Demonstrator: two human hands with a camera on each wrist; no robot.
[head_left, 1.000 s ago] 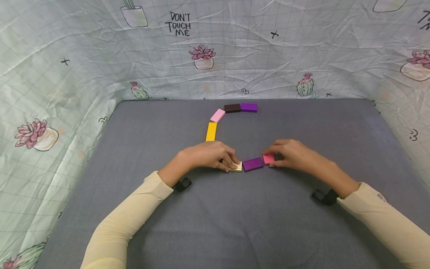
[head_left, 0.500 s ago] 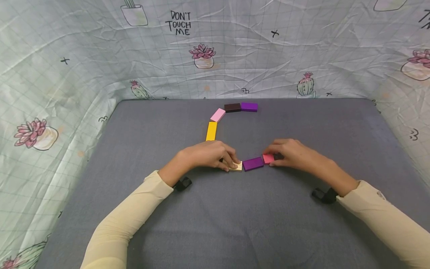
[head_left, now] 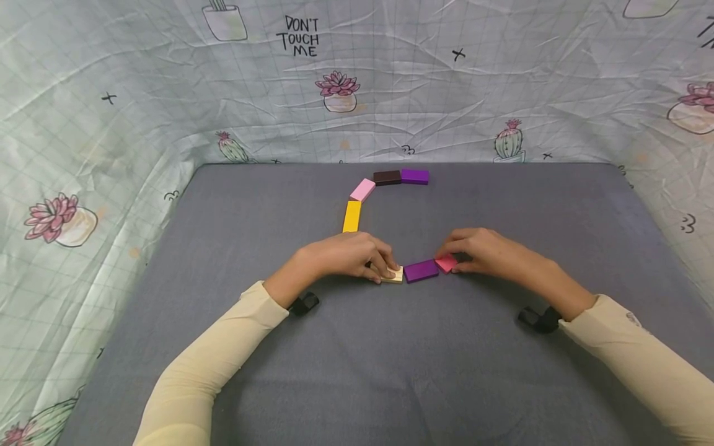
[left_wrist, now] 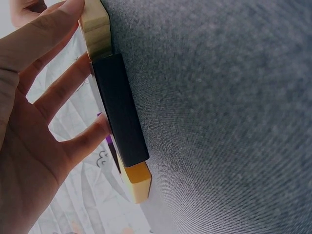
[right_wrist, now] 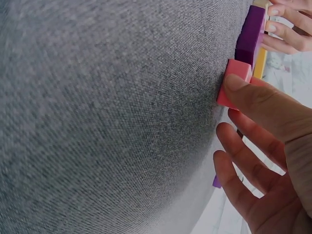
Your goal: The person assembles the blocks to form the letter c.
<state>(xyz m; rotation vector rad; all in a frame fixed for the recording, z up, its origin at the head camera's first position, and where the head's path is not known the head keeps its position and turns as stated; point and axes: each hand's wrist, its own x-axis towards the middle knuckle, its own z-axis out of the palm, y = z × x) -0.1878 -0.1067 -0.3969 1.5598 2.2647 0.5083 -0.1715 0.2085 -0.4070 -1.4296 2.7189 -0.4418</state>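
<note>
My left hand [head_left: 351, 254] holds a pale wooden block [head_left: 396, 276], thumb at its near side and fingers over the top. Under that hand, in the left wrist view, a black block [left_wrist: 121, 112] touches the wooden one end to end. To its right lies a purple block [head_left: 421, 271]. My right hand [head_left: 485, 251] pinches a coral-pink block [head_left: 446, 264] between thumb and index finger, one corner against the purple block's right end. In the right wrist view the coral block [right_wrist: 234, 83] lies flat on the cloth, its far side hidden; the other fingers are spread loosely.
Further back, a yellow block [head_left: 352, 215], a light pink block [head_left: 362, 190], a dark brown block [head_left: 387, 178] and another purple block [head_left: 415, 177] form a curved line. The grey cloth-covered table [head_left: 357, 371] meets a printed curtain [head_left: 413, 93] behind.
My right hand has turned the coral block, so it now sits at an angle to the purple block. The left hand and the other blocks stay in place.
</note>
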